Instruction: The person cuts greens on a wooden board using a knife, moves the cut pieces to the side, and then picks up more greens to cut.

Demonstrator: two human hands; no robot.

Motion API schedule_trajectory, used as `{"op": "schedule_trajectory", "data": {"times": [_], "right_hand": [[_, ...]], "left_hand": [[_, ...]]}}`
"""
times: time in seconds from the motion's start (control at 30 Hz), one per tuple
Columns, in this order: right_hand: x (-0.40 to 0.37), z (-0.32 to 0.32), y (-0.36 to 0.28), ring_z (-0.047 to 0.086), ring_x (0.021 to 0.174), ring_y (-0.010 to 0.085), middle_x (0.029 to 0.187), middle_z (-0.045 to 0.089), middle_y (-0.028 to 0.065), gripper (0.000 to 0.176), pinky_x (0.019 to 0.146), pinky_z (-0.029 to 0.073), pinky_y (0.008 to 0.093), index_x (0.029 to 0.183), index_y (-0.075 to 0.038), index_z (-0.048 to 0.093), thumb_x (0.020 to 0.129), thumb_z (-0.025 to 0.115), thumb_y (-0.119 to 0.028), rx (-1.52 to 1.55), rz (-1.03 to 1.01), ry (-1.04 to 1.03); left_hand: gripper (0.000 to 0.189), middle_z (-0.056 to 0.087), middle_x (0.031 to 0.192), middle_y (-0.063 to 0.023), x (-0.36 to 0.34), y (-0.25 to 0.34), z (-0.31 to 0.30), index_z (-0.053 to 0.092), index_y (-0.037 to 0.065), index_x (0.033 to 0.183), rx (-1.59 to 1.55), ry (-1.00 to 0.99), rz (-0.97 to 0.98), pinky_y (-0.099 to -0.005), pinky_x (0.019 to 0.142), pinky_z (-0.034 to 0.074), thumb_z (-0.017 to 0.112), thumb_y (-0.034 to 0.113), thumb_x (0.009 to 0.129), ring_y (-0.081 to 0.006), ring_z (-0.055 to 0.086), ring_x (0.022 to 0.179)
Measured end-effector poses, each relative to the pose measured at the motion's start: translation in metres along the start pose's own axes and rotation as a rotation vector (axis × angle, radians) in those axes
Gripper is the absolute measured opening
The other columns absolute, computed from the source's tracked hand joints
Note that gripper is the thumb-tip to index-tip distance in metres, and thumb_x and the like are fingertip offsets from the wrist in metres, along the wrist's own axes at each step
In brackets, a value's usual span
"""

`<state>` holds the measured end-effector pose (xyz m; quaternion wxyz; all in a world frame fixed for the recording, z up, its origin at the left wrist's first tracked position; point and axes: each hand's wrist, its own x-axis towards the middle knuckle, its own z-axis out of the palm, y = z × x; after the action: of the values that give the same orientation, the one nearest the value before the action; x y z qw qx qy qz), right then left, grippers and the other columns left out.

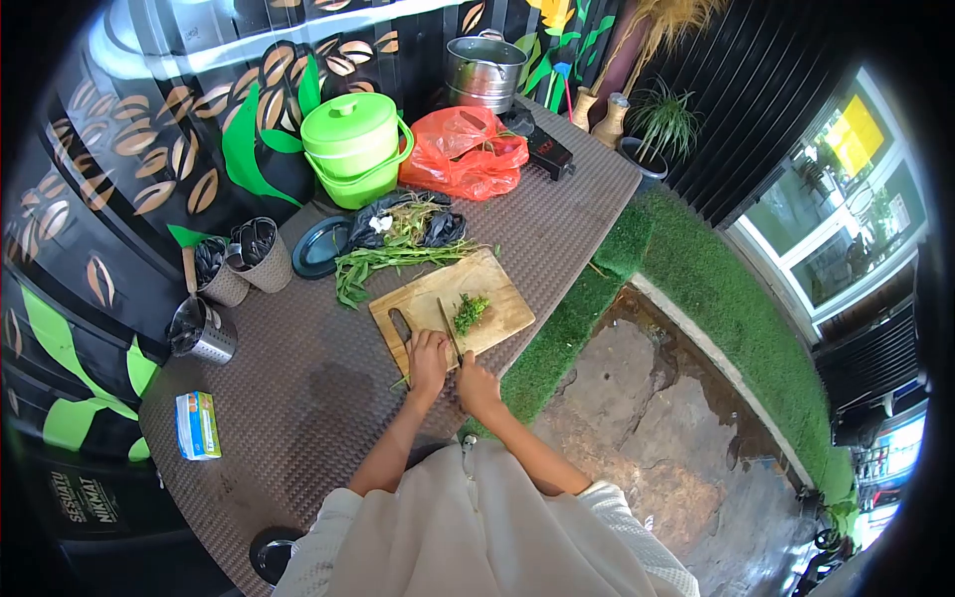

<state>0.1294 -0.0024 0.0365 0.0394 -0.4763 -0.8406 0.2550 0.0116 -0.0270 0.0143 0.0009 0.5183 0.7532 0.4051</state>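
Note:
A wooden cutting board (505,295) lies near the table's front edge, with a small heap of chopped greens (471,312) on it. My right hand (478,386) is closed round the handle of a knife (449,320), whose blade points away from me over the board, just left of the heap. Beside the blade, my left hand (428,360) presses down on the board with curled fingers. A bit of green stem (400,382) pokes out at its left side; the rest is hidden under the hand. Behind the board lie long leafy stalks (398,261).
Trimmings sit on a black plastic bag (445,229). Farther back are a lidded green bucket (350,139), a red plastic bag (463,154), a black stove (542,149) and a metal pot (485,72). Utensil holders (265,261) and a tissue pack (198,426) stand left.

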Motion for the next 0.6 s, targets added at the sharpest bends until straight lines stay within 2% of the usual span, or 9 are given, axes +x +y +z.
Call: {"op": "schedule_trajectory", "data": {"times": [0.13, 0.23, 0.3, 0.43, 0.53, 0.6], "right_hand": [[0.013, 0.008, -0.006, 0.064, 0.078, 0.0434, 0.079, 0.064, 0.0278, 0.026, 0.069, 0.052, 0.0516, 0.105, 0.000, 0.038, 0.091, 0.044, -0.021, -0.019, 0.057, -0.055], [0.036, 0.004, 0.000, 0.064, 0.079, 0.0437, 0.081, 0.064, 0.0280, 0.027, 0.068, 0.051, 0.0523, 0.106, 0.000, 0.038, 0.091, 0.043, -0.021, -0.019, -0.044, 0.001], [0.045, -0.002, 0.002, 0.064, 0.080, 0.0438, 0.081, 0.063, 0.0284, 0.027, 0.068, 0.051, 0.0524, 0.107, 0.000, 0.038, 0.091, 0.044, -0.021, -0.027, -0.066, -0.040], [0.025, -0.005, 0.000, 0.064, 0.081, 0.0441, 0.082, 0.063, 0.0288, 0.027, 0.069, 0.051, 0.0522, 0.106, 0.000, 0.039, 0.091, 0.044, -0.021, -0.004, -0.046, -0.021], [0.016, 0.005, -0.005, 0.063, 0.080, 0.0446, 0.084, 0.063, 0.0296, 0.030, 0.069, 0.051, 0.0523, 0.108, 0.001, 0.038, 0.091, 0.044, -0.023, -0.007, -0.002, -0.032], [0.024, 0.010, -0.005, 0.063, 0.080, 0.0450, 0.086, 0.063, 0.0302, 0.031, 0.070, 0.051, 0.0530, 0.109, 0.001, 0.038, 0.092, 0.044, -0.024, -0.034, -0.006, -0.027]], "left_hand": [[0.006, 0.057, 0.089, -0.0078, 0.001, -0.002, 0.001, 0.062, 0.006, 0.087, 0.065, -0.014, 0.020, -0.0394, 0.083, 0.037, 0.058, 0.008, 0.083, -0.0281, 0.050, 0.092], [0.006, 0.058, 0.089, -0.0075, -0.002, -0.003, 0.003, 0.062, 0.006, 0.086, 0.046, -0.043, -0.021, -0.0388, 0.084, 0.036, 0.057, 0.010, 0.084, -0.0273, 0.050, 0.093], [0.006, 0.059, 0.087, -0.0073, -0.003, -0.005, 0.005, 0.063, 0.007, 0.084, -0.002, 0.046, -0.021, -0.0395, 0.083, 0.035, 0.059, 0.010, 0.083, -0.0279, 0.050, 0.092], [0.007, 0.059, 0.087, -0.0063, -0.005, -0.006, 0.006, 0.063, 0.007, 0.082, 0.003, 0.070, -0.023, -0.0389, 0.083, 0.035, 0.059, 0.012, 0.083, -0.0268, 0.050, 0.092], [0.010, 0.059, 0.089, -0.0061, -0.006, -0.007, 0.003, 0.065, 0.008, 0.089, 0.023, 0.000, -0.027, -0.0381, 0.084, 0.034, 0.058, 0.014, 0.085, -0.0247, 0.050, 0.093], [0.011, 0.059, 0.089, -0.0058, -0.006, -0.006, 0.002, 0.065, 0.007, 0.089, 0.052, 0.027, 0.039, -0.0376, 0.084, 0.034, 0.057, 0.014, 0.085, -0.0242, 0.050, 0.093]]}}
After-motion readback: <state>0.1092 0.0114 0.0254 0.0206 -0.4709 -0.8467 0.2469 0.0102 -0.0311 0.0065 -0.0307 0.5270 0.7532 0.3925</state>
